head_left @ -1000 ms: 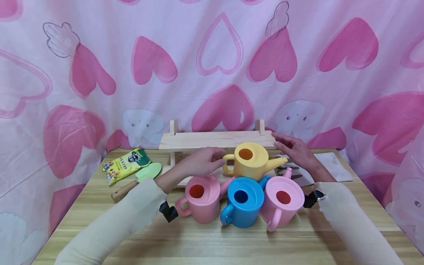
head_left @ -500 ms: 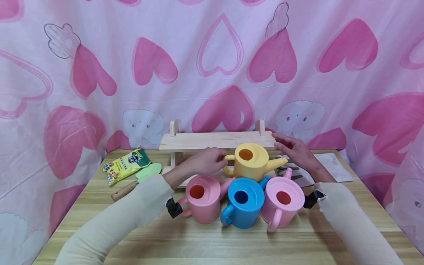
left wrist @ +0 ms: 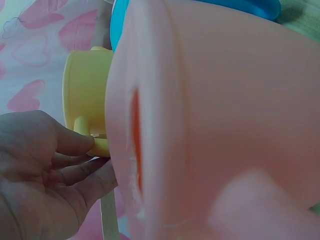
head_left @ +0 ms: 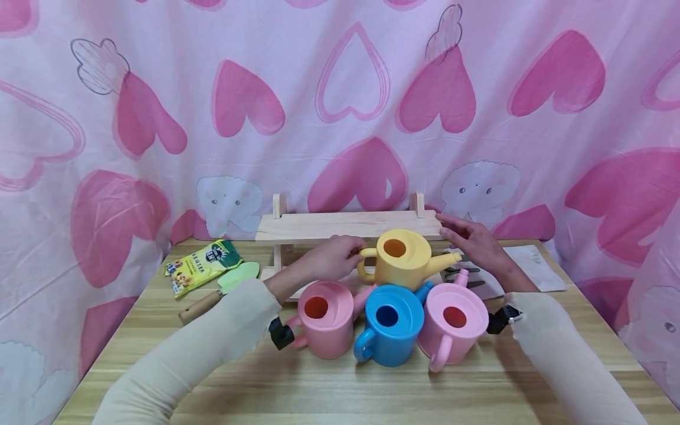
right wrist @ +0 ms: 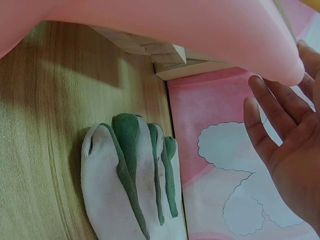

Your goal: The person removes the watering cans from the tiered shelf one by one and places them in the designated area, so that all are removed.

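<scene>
A yellow watering can (head_left: 402, 268) is at the front of the wooden shelf (head_left: 345, 225), its spout pointing right. My left hand (head_left: 338, 257) pinches its handle from the left; in the left wrist view the thumb and fingers meet on the yellow handle (left wrist: 100, 147). Beside the shelf's right end, my right hand (head_left: 473, 241) has its fingers extended and holds nothing. In front stand a coral-pink watering can (head_left: 332, 330), a blue one (head_left: 395, 339) and a light-pink one (head_left: 457, 339) in a row. The light-pink spout (right wrist: 240, 40) fills the top of the right wrist view.
White work gloves with green fingers (right wrist: 127, 175) lie on the table (head_left: 319, 392) at the right. To the left are a yellow packet (head_left: 199, 271) and a green trowel (head_left: 239, 275) with a wooden handle. A pink heart-print curtain (head_left: 350, 118) hangs behind.
My left hand has moved right onto the yellow can's handle, and its fingers have closed around it. The right hand and the watering cans have stayed almost still.
</scene>
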Demonstrator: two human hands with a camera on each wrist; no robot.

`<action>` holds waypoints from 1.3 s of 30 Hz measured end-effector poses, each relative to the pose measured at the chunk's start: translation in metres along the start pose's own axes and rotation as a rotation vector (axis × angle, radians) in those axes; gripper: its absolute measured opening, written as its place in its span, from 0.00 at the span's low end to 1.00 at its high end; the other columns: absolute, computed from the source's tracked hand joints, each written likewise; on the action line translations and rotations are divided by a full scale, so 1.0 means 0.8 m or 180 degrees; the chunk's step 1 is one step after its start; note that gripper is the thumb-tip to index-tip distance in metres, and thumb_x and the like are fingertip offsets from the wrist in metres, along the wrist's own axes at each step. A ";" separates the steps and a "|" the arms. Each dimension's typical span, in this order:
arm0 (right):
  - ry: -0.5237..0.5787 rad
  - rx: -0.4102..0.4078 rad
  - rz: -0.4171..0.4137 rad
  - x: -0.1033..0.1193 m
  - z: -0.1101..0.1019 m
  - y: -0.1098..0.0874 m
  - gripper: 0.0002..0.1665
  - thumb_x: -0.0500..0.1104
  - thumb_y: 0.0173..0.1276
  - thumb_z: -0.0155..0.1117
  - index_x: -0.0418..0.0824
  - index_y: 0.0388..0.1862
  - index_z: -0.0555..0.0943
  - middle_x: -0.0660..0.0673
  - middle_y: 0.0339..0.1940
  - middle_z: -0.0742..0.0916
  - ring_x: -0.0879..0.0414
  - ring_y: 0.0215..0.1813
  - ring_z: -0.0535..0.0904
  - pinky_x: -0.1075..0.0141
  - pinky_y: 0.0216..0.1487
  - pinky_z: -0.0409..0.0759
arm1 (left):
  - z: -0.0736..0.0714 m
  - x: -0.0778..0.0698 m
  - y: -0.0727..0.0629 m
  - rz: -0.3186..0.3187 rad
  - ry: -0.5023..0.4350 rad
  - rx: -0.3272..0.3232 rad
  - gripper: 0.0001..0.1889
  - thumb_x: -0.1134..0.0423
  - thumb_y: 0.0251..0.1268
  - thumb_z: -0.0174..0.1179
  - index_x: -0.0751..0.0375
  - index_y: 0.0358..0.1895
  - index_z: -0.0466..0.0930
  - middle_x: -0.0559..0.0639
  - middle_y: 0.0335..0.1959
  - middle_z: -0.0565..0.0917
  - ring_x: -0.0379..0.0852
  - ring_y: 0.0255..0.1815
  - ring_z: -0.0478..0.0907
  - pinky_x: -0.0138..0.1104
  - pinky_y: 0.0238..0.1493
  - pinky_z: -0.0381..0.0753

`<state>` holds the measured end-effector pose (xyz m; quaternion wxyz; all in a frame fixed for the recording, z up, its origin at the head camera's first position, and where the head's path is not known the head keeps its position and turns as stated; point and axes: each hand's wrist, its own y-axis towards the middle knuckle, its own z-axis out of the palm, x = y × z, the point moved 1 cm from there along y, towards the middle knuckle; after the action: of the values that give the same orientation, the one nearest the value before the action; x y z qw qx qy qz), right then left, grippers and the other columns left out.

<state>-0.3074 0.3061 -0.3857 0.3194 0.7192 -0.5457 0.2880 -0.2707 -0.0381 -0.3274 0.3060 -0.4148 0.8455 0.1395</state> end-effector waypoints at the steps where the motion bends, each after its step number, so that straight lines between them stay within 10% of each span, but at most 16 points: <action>1: -0.0002 0.0002 0.0001 0.000 0.000 0.000 0.40 0.63 0.78 0.56 0.50 0.82 0.63 0.37 0.78 0.70 0.36 0.66 0.76 0.42 0.59 0.80 | 0.001 0.000 0.000 0.0003 -0.0005 -0.0016 0.09 0.68 0.79 0.57 0.66 0.54 0.81 0.53 0.36 0.81 0.47 0.32 0.74 0.31 0.32 0.79; 26: -0.0019 -0.0009 0.0049 0.002 0.000 0.004 0.40 0.62 0.78 0.58 0.49 0.82 0.63 0.37 0.79 0.69 0.33 0.74 0.68 0.41 0.63 0.76 | -0.016 0.002 -0.018 0.0356 -0.0363 -0.0615 0.09 0.68 0.79 0.56 0.64 0.56 0.77 0.56 0.40 0.82 0.51 0.38 0.81 0.33 0.40 0.85; 39: -0.0043 -0.0024 0.0024 0.001 0.000 -0.001 0.39 0.61 0.80 0.55 0.44 0.81 0.63 0.34 0.74 0.73 0.34 0.66 0.75 0.41 0.61 0.78 | -0.050 -0.004 -0.062 0.0390 -0.0364 -0.1090 0.11 0.65 0.79 0.56 0.61 0.59 0.78 0.52 0.42 0.80 0.49 0.34 0.74 0.37 0.33 0.81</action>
<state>-0.3066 0.3061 -0.3853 0.3173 0.7178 -0.5517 0.2823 -0.2461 -0.0865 -0.2935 0.2694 -0.3999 0.8143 0.3231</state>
